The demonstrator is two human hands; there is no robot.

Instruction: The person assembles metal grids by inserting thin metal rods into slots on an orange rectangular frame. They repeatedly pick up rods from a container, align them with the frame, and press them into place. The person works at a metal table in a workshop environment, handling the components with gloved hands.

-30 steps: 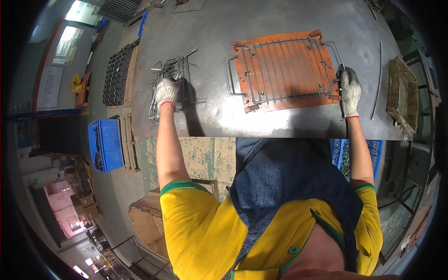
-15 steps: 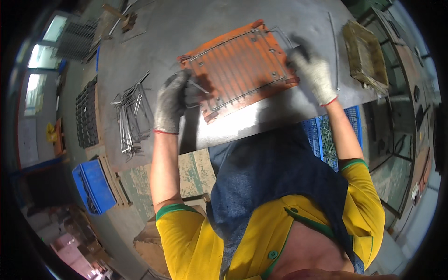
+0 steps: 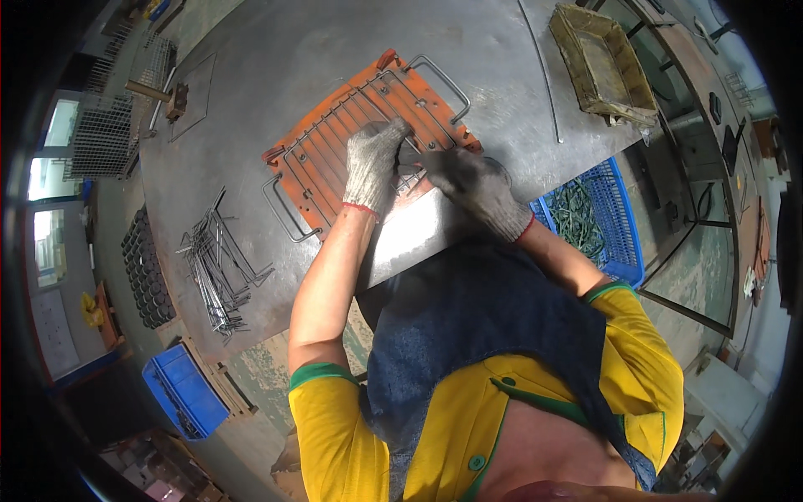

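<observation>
An orange slatted board (image 3: 314, 188) lies tilted on the grey metal table, with a wire rack (image 3: 335, 117) of parallel rods on it. U-shaped wire handles stick out at the rack's left end (image 3: 284, 213) and right end (image 3: 447, 79). My left hand (image 3: 372, 163), in a grey-white knit glove, is over the rack's near middle with its fingers curled. Beside it, my right hand (image 3: 481, 188), in a darker-palmed glove, is closed at the board's near edge. The fingertips of both almost meet; what they grip there is hidden.
Bent wire rods (image 3: 222, 276) lie heaped on the table's left. A long rod (image 3: 542, 71) and a worn yellowish tray (image 3: 585, 100) are at the right. A wooden-handled tool (image 3: 150, 92) lies far left. Below the right edge, a blue basket (image 3: 627, 238) holds green strands.
Both hands have left the rack's two ends and come together at its near middle. The board and rack now appear lower left in view and more tilted, as the view has shifted.
</observation>
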